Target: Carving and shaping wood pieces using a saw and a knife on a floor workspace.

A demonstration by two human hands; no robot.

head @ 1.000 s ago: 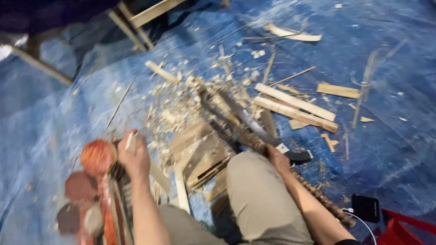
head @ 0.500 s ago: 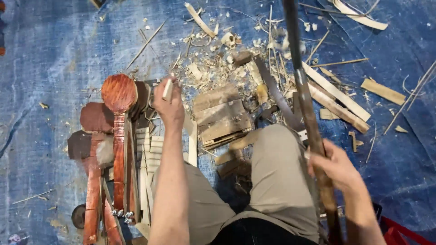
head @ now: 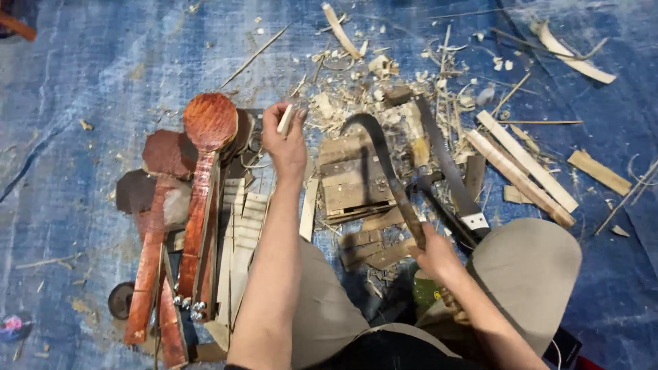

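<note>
Stick (head: 285, 119) and curved blade (head: 384, 164) are held over a blue tarp (head: 82, 75) strewn with shavings.

The small pale stick is pinched upright in the fingertips of the left hand (head: 286, 145), which is closed around its lower end, just beside the round head of a red-brown carved neck (head: 205, 157) lying at nine o'clock. The handle of the blade is gripped in the clenched right hand (head: 433, 255), the dark curved blade running up toward eleven o'clock over a slatted wooden block (head: 351, 181). A saw (head: 449, 168) is laid at one o'clock of the right hand, its white label patch (head: 476, 222) square and near the handle. Pale strips (head: 524, 168) are scattered at two o'clock. A green round object (head: 423, 291) is partly hidden under the right wrist.
</note>
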